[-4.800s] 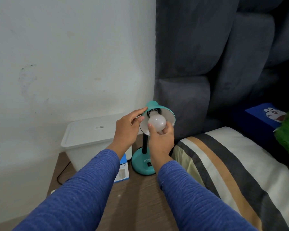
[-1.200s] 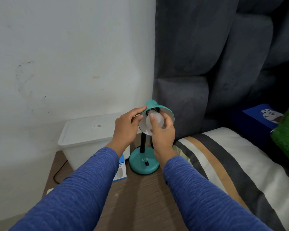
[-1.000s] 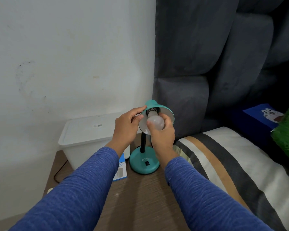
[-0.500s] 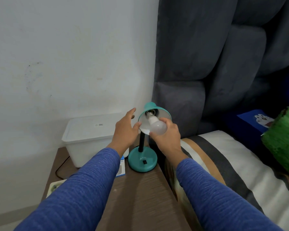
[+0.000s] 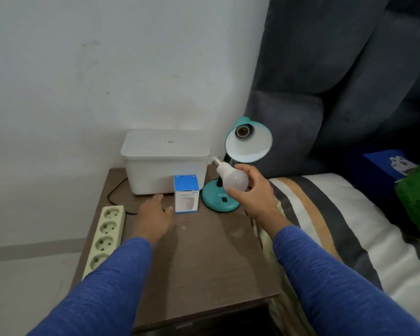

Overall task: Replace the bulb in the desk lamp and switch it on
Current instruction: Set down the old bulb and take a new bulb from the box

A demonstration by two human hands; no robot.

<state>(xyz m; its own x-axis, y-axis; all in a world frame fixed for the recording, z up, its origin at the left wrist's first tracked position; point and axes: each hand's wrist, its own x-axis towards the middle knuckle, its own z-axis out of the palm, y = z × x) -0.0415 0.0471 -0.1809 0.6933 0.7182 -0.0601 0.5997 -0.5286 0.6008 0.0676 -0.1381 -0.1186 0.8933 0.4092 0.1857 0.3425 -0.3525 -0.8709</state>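
The teal desk lamp (image 5: 249,141) stands at the back right of the wooden bedside table (image 5: 199,258). Its shade faces me and the socket (image 5: 241,131) inside is empty. My right hand (image 5: 252,190) is shut on a white bulb (image 5: 230,175), held below the shade and in front of the lamp's base (image 5: 220,198), with the metal screw end pointing up and left. My left hand (image 5: 153,218) hovers low over the table, fingers apart, just left of an upright blue and white bulb box (image 5: 186,197). It holds nothing.
A white lidded plastic bin (image 5: 165,161) sits against the wall behind the box. A cream power strip (image 5: 106,236) lies along the table's left edge with a black cord (image 5: 117,194). A striped bed (image 5: 337,229) and grey padded headboard (image 5: 337,81) are on the right.
My right hand has drawn the bulb out of the socket and lowered it. My left hand let go of the shade and dropped toward the bulb box. The view has tilted down.
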